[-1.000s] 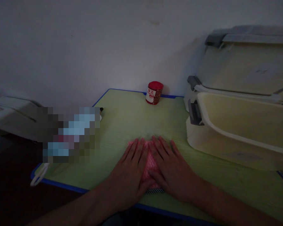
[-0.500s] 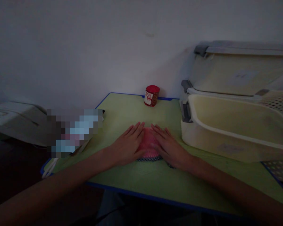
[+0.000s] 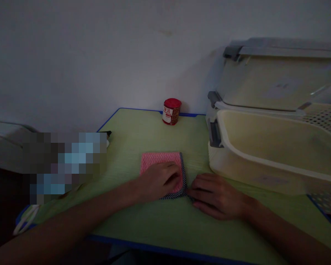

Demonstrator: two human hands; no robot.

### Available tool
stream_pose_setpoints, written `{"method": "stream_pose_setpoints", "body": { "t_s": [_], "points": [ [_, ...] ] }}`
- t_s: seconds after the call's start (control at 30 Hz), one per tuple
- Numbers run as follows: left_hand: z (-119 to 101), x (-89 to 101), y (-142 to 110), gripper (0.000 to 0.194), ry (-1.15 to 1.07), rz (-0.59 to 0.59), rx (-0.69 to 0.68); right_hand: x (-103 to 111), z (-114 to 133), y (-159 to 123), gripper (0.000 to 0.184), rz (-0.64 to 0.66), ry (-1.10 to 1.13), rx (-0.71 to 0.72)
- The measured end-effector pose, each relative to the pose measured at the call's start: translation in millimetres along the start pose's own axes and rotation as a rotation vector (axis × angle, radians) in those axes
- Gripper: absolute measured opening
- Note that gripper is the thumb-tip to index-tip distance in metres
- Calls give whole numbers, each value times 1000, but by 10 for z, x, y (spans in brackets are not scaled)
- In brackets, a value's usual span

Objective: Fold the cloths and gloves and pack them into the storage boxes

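A pink textured cloth with a dark checkered border lies folded into a flat square on the green tabletop. On top of it rests my left hand, its fingers curled inward and closed; whether they pinch any fabric is hidden. Just off the cloth's near right corner, my right hand has its fingertips closed on a small dark loop of the border. The palm of that hand is out of sight.
A red roll with a paper label stands at the table's back edge. An opened cream bin with grey latches takes up the right side. At the left lies a pixelated object. The blue-edged table meets a plain wall.
Both hands were flat on the cloth. The left has curled its fingers over it; the right has slid toward me to the corner loop. More of the cloth shows.
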State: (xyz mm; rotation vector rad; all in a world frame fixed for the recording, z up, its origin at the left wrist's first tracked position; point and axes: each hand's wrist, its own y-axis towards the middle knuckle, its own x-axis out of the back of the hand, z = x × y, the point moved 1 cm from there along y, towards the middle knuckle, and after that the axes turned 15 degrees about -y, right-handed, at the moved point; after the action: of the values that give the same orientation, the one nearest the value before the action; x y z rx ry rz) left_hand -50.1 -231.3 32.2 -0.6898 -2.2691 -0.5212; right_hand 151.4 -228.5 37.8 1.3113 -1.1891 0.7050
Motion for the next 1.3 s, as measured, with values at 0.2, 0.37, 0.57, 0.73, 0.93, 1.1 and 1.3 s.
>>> {"method": "stream_pose_setpoints", "body": {
  "t_s": [0.2,0.37,0.57,0.73,0.93,1.1,1.3],
  "points": [
    [-38,52,-45,12,-31,50,2,3,5,26,38,101,49,-34],
    [-116,43,-94,30,77,67,-3,6,-7,46,43,167,105,-52],
    [-129,-21,-130,10,168,12,27,33,-32,46,38,166,159,-84],
    [-101,11,-114,7,74,11,12,29,-73,15,38,118,247,-156],
    [-82,55,-96,11,-79,-27,19,-38,-106,11,30,88,398,-266],
    [-62,64,-78,13,-177,-49,23,-68,-141,70,18,56,501,-297],
    [-18,89,-46,22,-266,-97,97,-61,-201,192,13,142,573,-294]
  ]
}}
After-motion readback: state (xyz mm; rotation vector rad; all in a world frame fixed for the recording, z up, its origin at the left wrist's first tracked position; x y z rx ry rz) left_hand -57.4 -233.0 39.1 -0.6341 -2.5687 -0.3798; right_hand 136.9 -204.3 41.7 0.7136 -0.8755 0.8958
